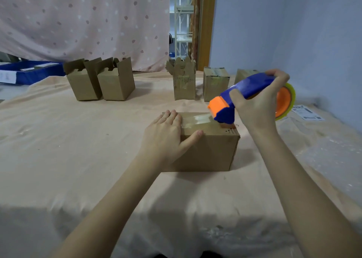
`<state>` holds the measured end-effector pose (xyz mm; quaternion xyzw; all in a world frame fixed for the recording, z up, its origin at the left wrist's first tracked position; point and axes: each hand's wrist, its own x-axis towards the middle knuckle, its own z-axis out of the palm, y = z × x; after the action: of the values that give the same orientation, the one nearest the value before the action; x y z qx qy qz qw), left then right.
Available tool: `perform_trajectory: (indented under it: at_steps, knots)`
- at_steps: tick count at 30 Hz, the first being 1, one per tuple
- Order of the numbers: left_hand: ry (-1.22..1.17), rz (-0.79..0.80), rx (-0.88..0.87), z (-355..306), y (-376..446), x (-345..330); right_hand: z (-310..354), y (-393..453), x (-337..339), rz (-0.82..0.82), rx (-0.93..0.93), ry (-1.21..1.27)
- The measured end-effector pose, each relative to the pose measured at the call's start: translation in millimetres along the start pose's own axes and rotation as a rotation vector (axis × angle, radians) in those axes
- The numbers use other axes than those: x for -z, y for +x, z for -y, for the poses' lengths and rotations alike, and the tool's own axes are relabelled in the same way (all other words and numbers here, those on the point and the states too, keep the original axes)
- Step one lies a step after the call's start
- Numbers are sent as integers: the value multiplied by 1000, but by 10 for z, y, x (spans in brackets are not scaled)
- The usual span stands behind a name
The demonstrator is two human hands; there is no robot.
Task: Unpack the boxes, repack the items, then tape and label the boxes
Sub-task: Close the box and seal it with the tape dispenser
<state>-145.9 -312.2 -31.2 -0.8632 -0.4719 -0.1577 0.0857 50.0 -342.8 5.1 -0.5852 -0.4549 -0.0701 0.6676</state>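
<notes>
A closed cardboard box [211, 150] lies on its side in the middle of the table. A strip of clear tape [197, 119] runs along its top seam. My left hand [166, 134] rests flat on the box's left end, fingers straight and thumb along the front top edge. My right hand [260, 103] grips the blue and orange tape dispenser [241, 97]. The dispenser's nose presses on the top of the box near the right end. A roll of yellowish tape [290, 103] sits on the dispenser behind my hand.
Two open boxes [101, 81] stand at the back left, and an open box [184, 79] and two closed boxes [215, 83] at the back right. Shipping labels [307, 112] lie at the right. A blue bin [33, 71] sits far left. A pink cloth [78, 140] covers the table.
</notes>
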Motion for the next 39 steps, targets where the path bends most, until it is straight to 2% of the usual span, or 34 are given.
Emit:
perform_trajectory:
  at_steps: [7, 10, 15, 19, 22, 26, 33, 39]
  knots:
    - [9, 4, -1, -9, -8, 18, -45, -5, 42, -5, -24, 0]
    - [7, 19, -14, -14, -1, 24, -83, -66, 57, 59, -18, -75]
    - [17, 75, -2, -47, 51, 50, 70, -63, 13, 202, 104, -263]
    - [12, 25, -27, -180, 142, 83, 169, -78, -37, 235, 181, -375]
    - [-82, 71, -121, -313, 185, 53, 154, -104, -62, 210, 147, -332]
    - [-75, 104, -171, -349, 156, 49, 100, -134, -27, 180, 54, -238]
    - [-62, 44, -135, -367, 150, 22, -39, -192, -32, 73, -8, -192]
    - [-39, 35, -129, -356, 147, 33, -202, -140, -38, -36, -132, 81]
